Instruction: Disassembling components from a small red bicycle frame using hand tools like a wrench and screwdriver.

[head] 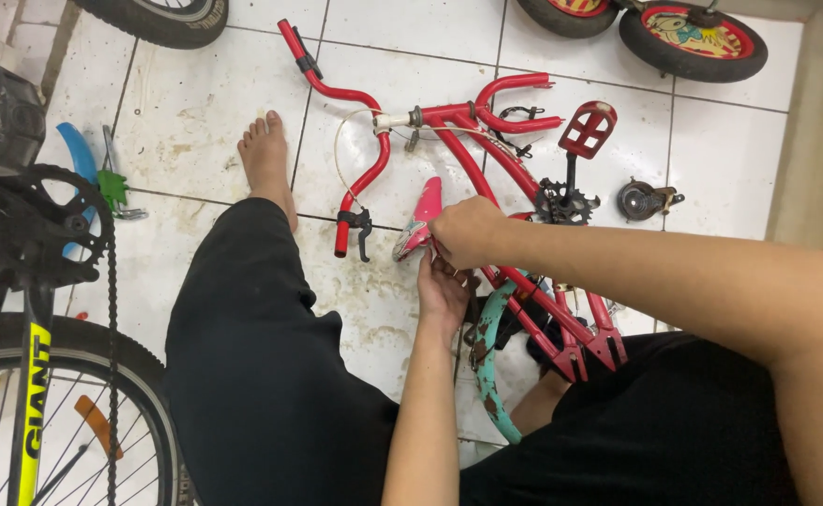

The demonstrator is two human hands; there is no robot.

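Below, the white tiled floor [205, 122] fills the view, stained and scuffed. On it lies a small red bike frame [486, 178], on its side, with its red handlebar [355, 103] pointing up the picture and a brake lever [360, 230] at the lower grip. At the left stands a larger bike, of which a black wheel [83, 412] with spokes, a chain [110, 319] and a chainring [41, 225] show. The person sits on the floor in black trousers [261, 375], one bare foot [266, 159] flat on the tiles beside the handlebar.

Two small wheels [693, 42] with red rims rest at the top right. A worn teal mudguard [482, 356] curves under the rear of the frame. A red pedal [588, 128] stands up on its crank above a small sprocket [561, 201]; a dark bell-like part [641, 200] lies just beside it.

The pink saddle [419, 220] sits at the frame's middle. The right hand [468, 232] is closed over its rear end from above, and the left hand [444, 290] grips just beneath it, the two hands touching.
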